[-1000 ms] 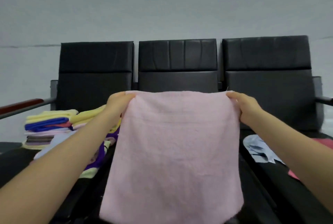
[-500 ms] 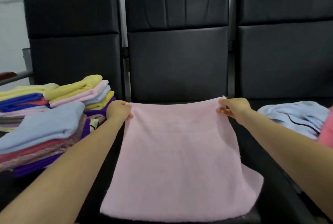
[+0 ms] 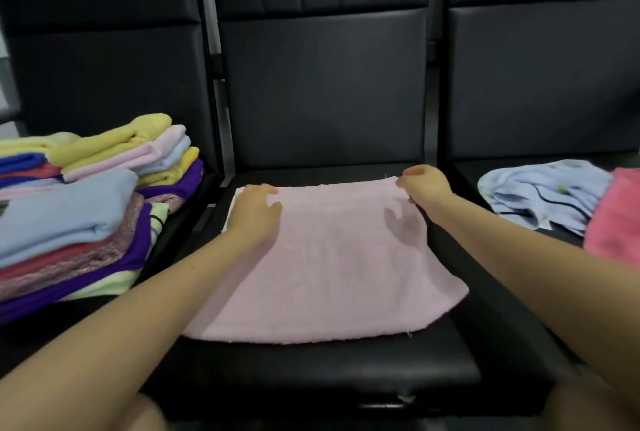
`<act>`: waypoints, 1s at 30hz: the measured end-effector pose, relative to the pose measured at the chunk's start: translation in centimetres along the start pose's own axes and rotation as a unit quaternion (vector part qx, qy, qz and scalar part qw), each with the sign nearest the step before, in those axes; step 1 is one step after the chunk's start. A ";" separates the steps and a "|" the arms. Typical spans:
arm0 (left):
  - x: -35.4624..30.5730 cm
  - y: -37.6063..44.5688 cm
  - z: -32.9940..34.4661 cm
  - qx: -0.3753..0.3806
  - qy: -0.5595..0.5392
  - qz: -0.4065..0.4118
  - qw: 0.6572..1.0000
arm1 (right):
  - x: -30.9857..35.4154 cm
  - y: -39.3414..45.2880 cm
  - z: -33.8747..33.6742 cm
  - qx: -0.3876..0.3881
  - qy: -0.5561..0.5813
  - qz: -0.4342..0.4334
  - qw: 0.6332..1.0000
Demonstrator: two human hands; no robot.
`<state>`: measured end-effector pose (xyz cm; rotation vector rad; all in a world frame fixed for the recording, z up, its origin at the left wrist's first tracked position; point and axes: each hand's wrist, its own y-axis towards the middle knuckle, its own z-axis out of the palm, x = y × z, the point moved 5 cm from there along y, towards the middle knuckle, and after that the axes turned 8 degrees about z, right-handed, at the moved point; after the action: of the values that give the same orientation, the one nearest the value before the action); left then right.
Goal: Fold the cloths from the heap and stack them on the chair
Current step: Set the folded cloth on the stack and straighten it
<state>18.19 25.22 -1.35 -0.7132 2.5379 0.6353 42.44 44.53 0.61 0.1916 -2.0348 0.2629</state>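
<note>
The pink cloth (image 3: 332,264) lies flat on the middle chair seat (image 3: 311,371), its near edge toward the person; at the far corners, the left hand (image 3: 254,212) rests spread on it, the right hand (image 3: 424,188) pinches it; both equally near for folding.

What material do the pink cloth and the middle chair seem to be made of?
Pink cloth: probably terry or microfibre, soft and matte; its surface looks fuzzy and its edges nappy. Middle chair: probably leather or imitation leather over padding; black, smooth, slightly shiny, with stitched panels and creases. The picture cannot say which.
</note>
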 end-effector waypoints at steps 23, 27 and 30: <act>-7.6 -16.5 0.4 0.170 0.069 0.220 0.958 | -5.8 -13.6 -5.0 0.135 -0.390 -0.061 0.909; -7.2 -17.1 0.3 0.165 0.071 0.228 0.957 | -6.2 -13.1 -5.8 0.141 -0.373 -0.084 0.913; -7.1 -17.1 0.3 0.164 0.067 0.230 0.957 | -6.5 -12.8 -6.7 0.138 -0.367 -0.076 0.917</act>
<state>33.51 14.94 -3.27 -0.0465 2.8613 0.2930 54.31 34.10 -0.84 0.7095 -2.6996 0.4249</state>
